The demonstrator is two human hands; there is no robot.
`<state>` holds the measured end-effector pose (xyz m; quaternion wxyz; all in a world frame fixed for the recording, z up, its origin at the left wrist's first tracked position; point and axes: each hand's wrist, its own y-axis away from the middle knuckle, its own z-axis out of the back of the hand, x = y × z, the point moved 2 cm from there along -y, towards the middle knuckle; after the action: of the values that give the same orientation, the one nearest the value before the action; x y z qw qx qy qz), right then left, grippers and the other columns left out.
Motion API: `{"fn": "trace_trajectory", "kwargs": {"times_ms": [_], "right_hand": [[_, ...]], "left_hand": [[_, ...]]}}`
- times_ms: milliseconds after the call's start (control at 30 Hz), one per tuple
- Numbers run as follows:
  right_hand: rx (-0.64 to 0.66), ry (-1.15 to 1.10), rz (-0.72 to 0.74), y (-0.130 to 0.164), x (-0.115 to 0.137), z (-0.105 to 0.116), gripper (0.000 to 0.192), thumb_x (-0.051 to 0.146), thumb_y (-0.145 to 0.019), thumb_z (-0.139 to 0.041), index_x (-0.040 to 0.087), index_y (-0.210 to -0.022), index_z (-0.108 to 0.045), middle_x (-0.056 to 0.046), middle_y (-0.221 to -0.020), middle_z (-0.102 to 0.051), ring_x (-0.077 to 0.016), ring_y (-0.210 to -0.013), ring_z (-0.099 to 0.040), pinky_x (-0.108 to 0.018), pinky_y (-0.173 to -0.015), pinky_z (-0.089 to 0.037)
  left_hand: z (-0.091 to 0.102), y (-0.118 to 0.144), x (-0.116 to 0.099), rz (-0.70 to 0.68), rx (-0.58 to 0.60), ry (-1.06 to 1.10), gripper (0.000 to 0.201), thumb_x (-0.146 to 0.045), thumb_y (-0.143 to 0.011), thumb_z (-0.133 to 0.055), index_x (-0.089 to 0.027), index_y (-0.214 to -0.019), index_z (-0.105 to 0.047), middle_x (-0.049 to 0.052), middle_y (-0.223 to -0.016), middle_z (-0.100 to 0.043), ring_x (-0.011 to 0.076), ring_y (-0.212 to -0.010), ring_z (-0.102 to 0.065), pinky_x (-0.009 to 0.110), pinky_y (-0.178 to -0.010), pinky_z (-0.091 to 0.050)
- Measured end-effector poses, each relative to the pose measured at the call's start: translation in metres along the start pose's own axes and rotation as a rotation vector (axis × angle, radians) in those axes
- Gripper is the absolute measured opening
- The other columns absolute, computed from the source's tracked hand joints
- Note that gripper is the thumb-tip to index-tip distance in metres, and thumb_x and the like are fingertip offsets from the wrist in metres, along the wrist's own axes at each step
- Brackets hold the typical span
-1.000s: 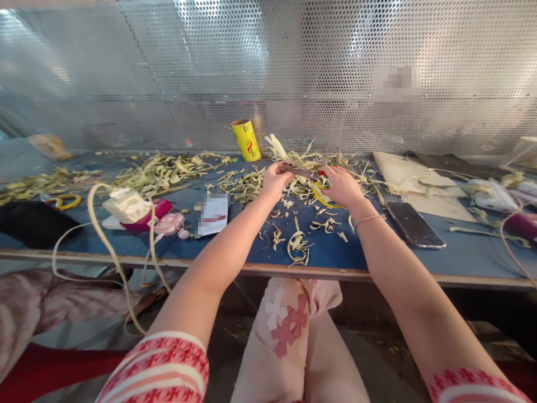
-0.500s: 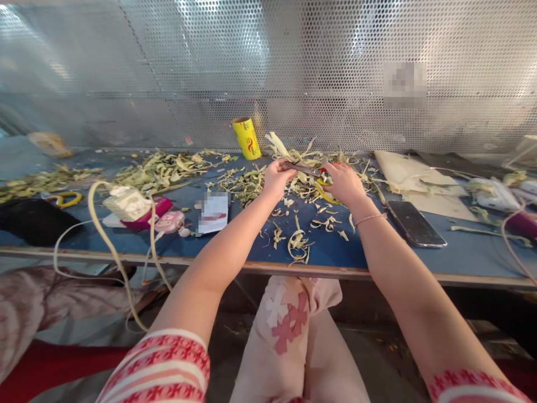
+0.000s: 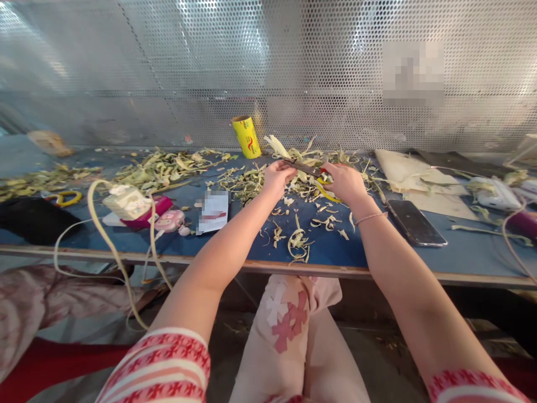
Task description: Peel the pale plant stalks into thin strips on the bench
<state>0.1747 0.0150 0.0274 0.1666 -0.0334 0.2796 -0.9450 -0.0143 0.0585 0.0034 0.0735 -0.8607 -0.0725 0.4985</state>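
Over table (image 3: 335,254), arms (image 3: 232,243) outstretched, right hand (image 3: 344,182) gripping scissors (image 3: 312,169), left hand (image 3: 277,178) pinching their blades (image 3: 304,166)

No lettering can be read for certain: print on the yellow tube (image 3: 247,139) is too small, and the pale card (image 3: 218,210) is partly pixelated.

A perforated metal panel (image 3: 293,73) rises behind the bench (image 3: 335,252) and fills the upper view, a horizontal seam running across it. Bluish-white reflections (image 3: 247,42) streak its left and middle; the right looks warmer, with one part hidden by a pixelated patch (image 3: 413,73). The bench has a blue top and a brown front edge. Below, the grey floor (image 3: 386,358) lies in shadow.
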Motion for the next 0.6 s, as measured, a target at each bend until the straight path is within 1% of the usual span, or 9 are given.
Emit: {"fn": "trace_trajectory", "kwargs": {"times_ms": [100, 200, 300, 400, 500, 600], "right_hand": [[0.005, 0.017, -0.019, -0.0004, -0.0006, 0.0005, 0.03, 0.038, -0.079, -0.062, 0.027, -0.107, -0.06, -0.006, -0.095, -0.07, -0.0246, -0.084, -0.065, -0.031, -0.062, -0.041], [0.027, 0.029, -0.038, -0.0007, -0.002, 0.0005, 0.03, 0.039, -0.08, -0.062, 0.027, -0.107, -0.06, -0.006, -0.094, -0.07, -0.0247, -0.082, -0.065, -0.031, -0.06, -0.04], [0.04, 0.021, -0.062, -0.0002, -0.0038, -0.0001, 0.032, 0.039, -0.08, -0.062, 0.027, -0.109, -0.059, -0.007, -0.095, -0.07, -0.0252, -0.081, -0.065, -0.031, -0.061, -0.041], [0.021, -0.032, -0.092, 0.0006, -0.0066, -0.0015, 0.033, 0.039, -0.082, -0.06, 0.026, -0.113, -0.058, -0.008, -0.096, -0.071, -0.0252, -0.08, -0.065, -0.032, -0.062, -0.042], [-0.024, -0.091, -0.092, 0.0011, -0.0088, -0.0033, 0.035, 0.042, -0.084, -0.055, 0.024, -0.114, -0.057, -0.01, -0.097, -0.07, -0.0262, -0.083, -0.064, -0.034, -0.067, -0.045], [-0.057, -0.11, -0.041, 0.0014, -0.0081, -0.0045, 0.04, 0.046, -0.084, -0.053, 0.021, -0.114, -0.056, -0.012, -0.102, -0.069, -0.0292, -0.092, -0.063, -0.04, -0.078, -0.047]], "left_hand": [[-0.0002, 0.0002, -0.0001, -0.003, 0.0, 0.009, 0.022, 0.002, -0.062, -0.065, -0.014, -0.073, -0.055, -0.004, -0.062, -0.061, 0.007, -0.062, -0.062, 0.028, -0.081, -0.054], [-0.0006, 0.0001, 0.0002, 0.005, -0.004, 0.017, 0.023, 0.002, -0.062, -0.066, -0.014, -0.073, -0.054, -0.003, -0.063, -0.061, 0.0072, -0.063, -0.062, 0.027, -0.079, -0.054], [0.0003, -0.001, 0.0008, 0.014, -0.02, 0.022, 0.025, 0.001, -0.061, -0.068, -0.015, -0.076, -0.055, -0.003, -0.065, -0.062, 0.0086, -0.066, -0.063, 0.028, -0.082, -0.054], [0.002, -0.0029, 0.001, 0.011, -0.041, 0.035, 0.027, -0.002, -0.061, -0.069, -0.015, -0.079, -0.055, -0.003, -0.068, -0.061, 0.0103, -0.072, -0.065, 0.031, -0.086, -0.053], [0.0027, -0.0043, 0.0009, 0.014, -0.036, 0.034, 0.025, -0.002, -0.061, -0.069, -0.015, -0.078, -0.055, -0.003, -0.068, -0.061, 0.0102, -0.072, -0.065, 0.031, -0.086, -0.052], [0.0026, -0.0046, 0.0003, 0.011, -0.044, 0.041, 0.021, 0.0, -0.064, -0.066, -0.015, -0.076, -0.056, -0.002, -0.067, -0.062, 0.009, -0.068, -0.063, 0.029, -0.082, -0.053]]}}
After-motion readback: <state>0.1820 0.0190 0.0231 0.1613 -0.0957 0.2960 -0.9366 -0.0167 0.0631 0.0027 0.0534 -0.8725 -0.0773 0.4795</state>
